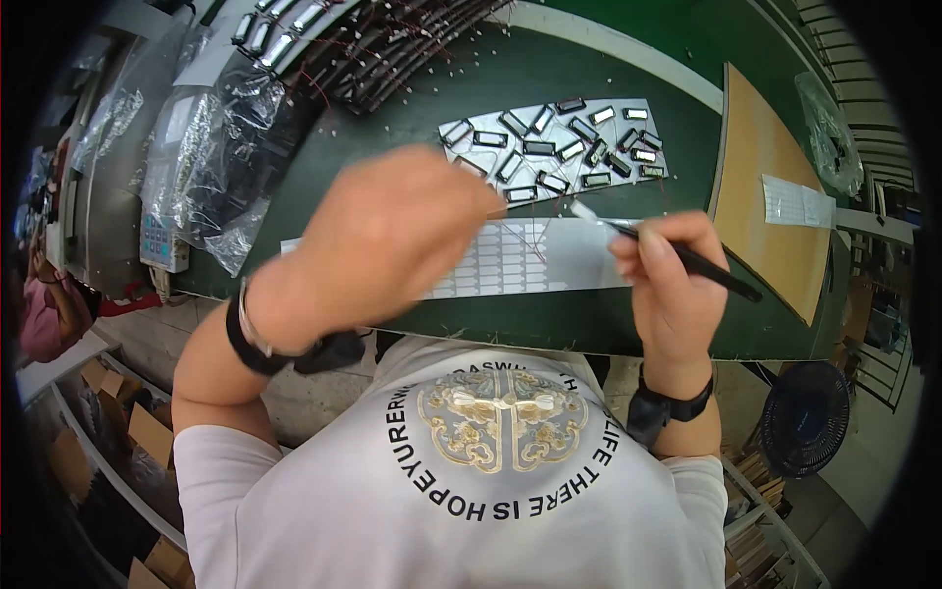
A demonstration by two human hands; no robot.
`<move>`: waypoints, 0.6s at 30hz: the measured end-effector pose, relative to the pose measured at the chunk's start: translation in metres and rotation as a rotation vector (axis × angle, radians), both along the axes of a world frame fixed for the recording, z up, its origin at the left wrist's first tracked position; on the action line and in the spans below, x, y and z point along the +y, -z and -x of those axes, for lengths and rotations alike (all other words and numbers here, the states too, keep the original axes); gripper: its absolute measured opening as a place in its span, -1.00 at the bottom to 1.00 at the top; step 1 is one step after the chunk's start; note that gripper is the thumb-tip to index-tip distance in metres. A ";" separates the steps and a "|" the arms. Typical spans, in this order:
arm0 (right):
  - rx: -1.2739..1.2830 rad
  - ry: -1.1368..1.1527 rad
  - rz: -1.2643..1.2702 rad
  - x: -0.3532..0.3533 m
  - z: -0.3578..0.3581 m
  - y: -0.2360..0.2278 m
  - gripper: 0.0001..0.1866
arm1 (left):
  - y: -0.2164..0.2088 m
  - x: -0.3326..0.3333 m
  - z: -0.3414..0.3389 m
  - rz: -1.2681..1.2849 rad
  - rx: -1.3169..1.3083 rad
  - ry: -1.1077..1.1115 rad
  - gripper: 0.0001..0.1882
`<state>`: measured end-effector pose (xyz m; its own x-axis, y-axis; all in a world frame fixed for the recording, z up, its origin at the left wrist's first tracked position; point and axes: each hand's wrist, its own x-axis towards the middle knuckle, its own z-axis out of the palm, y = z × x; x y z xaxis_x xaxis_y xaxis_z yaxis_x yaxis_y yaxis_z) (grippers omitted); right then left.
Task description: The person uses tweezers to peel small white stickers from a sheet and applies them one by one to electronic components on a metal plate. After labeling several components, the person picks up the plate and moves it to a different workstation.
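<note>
My right hand [677,270] grips black tweezers [714,272], with a small white piece [584,210], apparently a label, at their tip. My left hand [392,231] is raised over the bench, somewhat blurred, its fingers drawn together. What it pinches, if anything, is hidden; thin wires show just beyond its fingertips. Under both hands lies a white sheet with rows of small grey labels [496,267], partly covered by my left hand. Behind it, a pale board [461,153] bears several small black-framed rectangular parts [539,148] with light faces and thin wires.
Dark strips with red wires [392,69] lie at the back left, beside clear plastic bags [231,157] and a device with a keypad [162,245]. A brown board [760,196] stands at right. A black fan [807,419] is below it. Another person [57,304] is far left.
</note>
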<state>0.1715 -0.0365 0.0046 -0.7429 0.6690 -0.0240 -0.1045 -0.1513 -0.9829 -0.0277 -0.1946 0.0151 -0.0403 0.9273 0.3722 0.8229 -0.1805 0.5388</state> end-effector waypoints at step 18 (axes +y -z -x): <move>-0.105 0.197 -0.152 -0.005 0.071 0.023 -0.90 | 0.035 0.068 0.047 0.103 -0.062 -0.102 -0.84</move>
<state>0.1010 -0.0412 -0.0188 -0.5971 0.8020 0.0176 -0.0130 0.0122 -0.9998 -0.0745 -0.1266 -0.0200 -0.1562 0.9504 0.2689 0.7986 -0.0387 0.6006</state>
